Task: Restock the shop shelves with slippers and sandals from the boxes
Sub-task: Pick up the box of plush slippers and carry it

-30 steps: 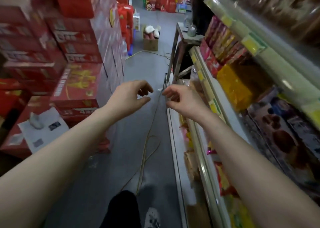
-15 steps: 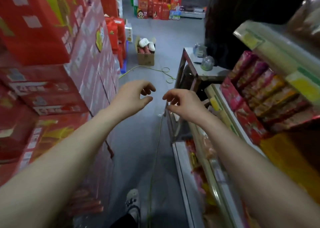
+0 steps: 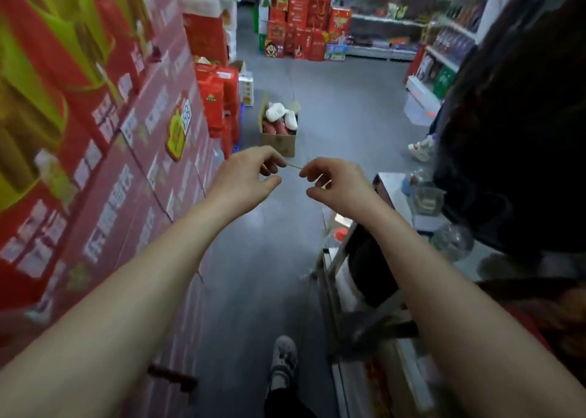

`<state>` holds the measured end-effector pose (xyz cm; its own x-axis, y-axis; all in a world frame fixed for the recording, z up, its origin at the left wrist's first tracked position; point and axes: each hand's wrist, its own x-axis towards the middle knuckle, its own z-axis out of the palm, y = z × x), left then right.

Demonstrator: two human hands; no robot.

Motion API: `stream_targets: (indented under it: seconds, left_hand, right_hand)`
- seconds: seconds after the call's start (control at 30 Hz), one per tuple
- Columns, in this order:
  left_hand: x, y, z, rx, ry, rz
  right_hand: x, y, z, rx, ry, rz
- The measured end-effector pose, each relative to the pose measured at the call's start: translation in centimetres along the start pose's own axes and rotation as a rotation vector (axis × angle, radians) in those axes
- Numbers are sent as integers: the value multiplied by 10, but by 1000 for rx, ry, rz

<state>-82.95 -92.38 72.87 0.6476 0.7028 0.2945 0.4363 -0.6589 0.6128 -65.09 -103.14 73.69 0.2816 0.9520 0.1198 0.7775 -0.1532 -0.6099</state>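
Note:
An open cardboard box [image 3: 287, 146] stands on the grey floor ahead, beside the red stacks. White slippers [image 3: 276, 112] lie on top of red ones [image 3: 278, 127] inside it. My left hand [image 3: 245, 176] and my right hand [image 3: 337, 183] are held out in front of me, short of the box. Between their fingertips runs a thin yellow-green cord [image 3: 295, 165], pinched by both hands. Below my right hand the cord drops toward the floor.
Stacked red gift boxes [image 3: 133, 125] wall the aisle on my left. On the right are a metal stand [image 3: 336, 278] with glass jars [image 3: 426, 197] and a person in dark clothes [image 3: 513, 138]. Stocked shelves [image 3: 390, 33] cross the far end. My shoe [image 3: 284, 357] is below.
I have walked forward along the aisle, so the slipper box is nearer and the snack shelves on the right have dropped out of view. My hands stay raised, with the cord now showing between the fingertips.

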Motion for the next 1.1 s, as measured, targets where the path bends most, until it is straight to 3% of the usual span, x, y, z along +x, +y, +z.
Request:
stream_targets:
  seconds: [0.53, 1.1]
  left_hand:
    - [345, -142, 33, -20, 46, -56]
    - [730, -321, 71, -21, -60, 19]
  right_hand:
    - [389, 102, -7, 59, -27, -22]
    - [757, 205, -11, 54, 1, 134]
